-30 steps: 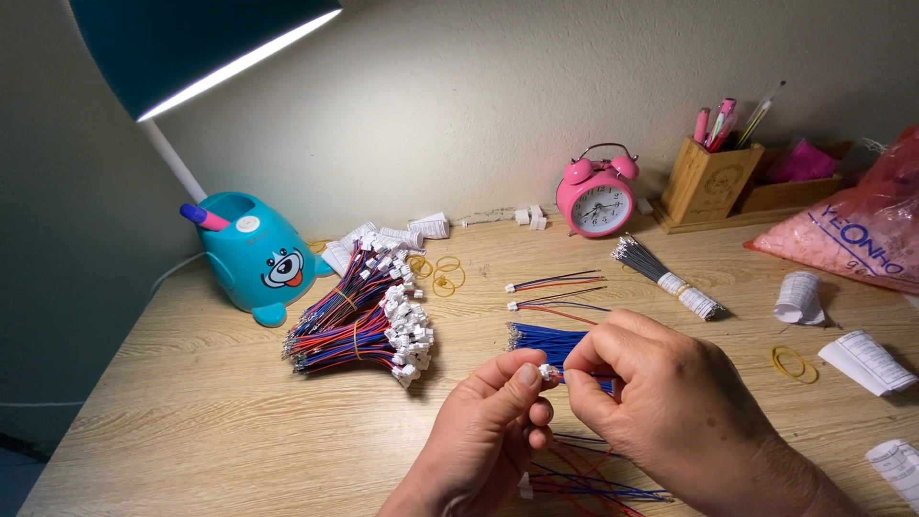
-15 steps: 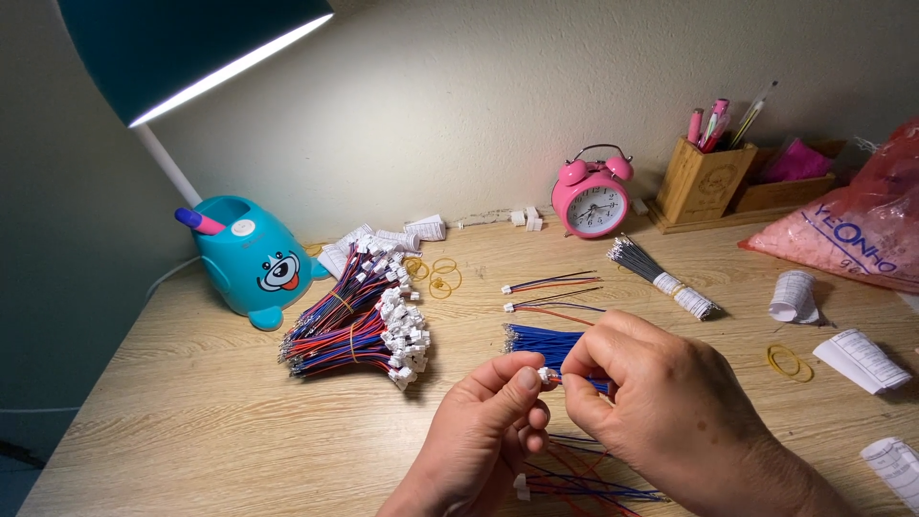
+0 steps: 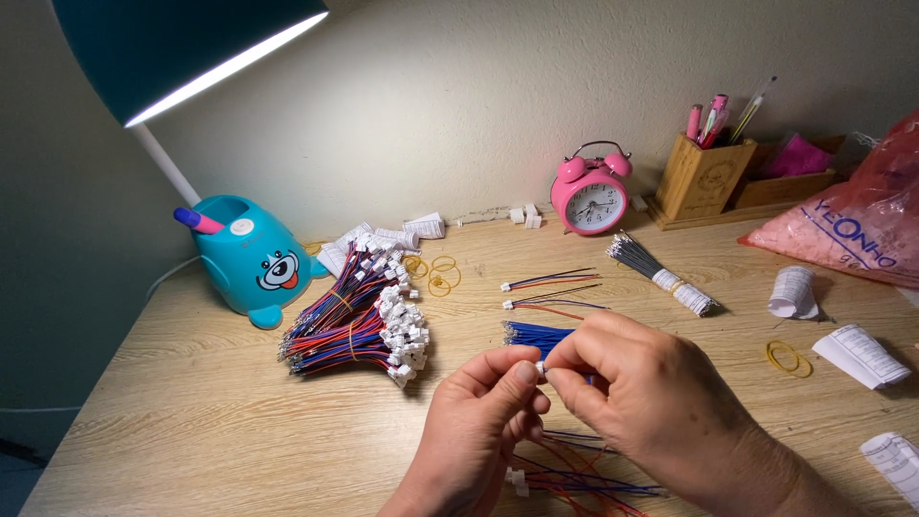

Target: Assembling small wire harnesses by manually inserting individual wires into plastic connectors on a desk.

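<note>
My left hand (image 3: 481,421) and my right hand (image 3: 639,397) meet above the near edge of the wooden desk (image 3: 211,421), pinching a small white connector (image 3: 541,367) between their fingertips. Thin red and blue wires (image 3: 574,474) trail down from the hands onto the desk. Just behind my right hand lies a small bunch of blue wires (image 3: 532,335). To the left sits a big pile of bundled red, blue and black wires with white connectors (image 3: 364,321).
A teal lamp base with a dog face (image 3: 251,258) stands at left, with its shade overhead. A pink alarm clock (image 3: 591,194), a wooden pen holder (image 3: 702,177), a pink plastic bag (image 3: 852,220), a grey wire bundle (image 3: 656,270), rubber bands (image 3: 436,273) and paper rolls (image 3: 793,292) lie around.
My hands stay together on the connector, fingers shifting slightly. The view drifts a little; nothing else on the desk has moved.
</note>
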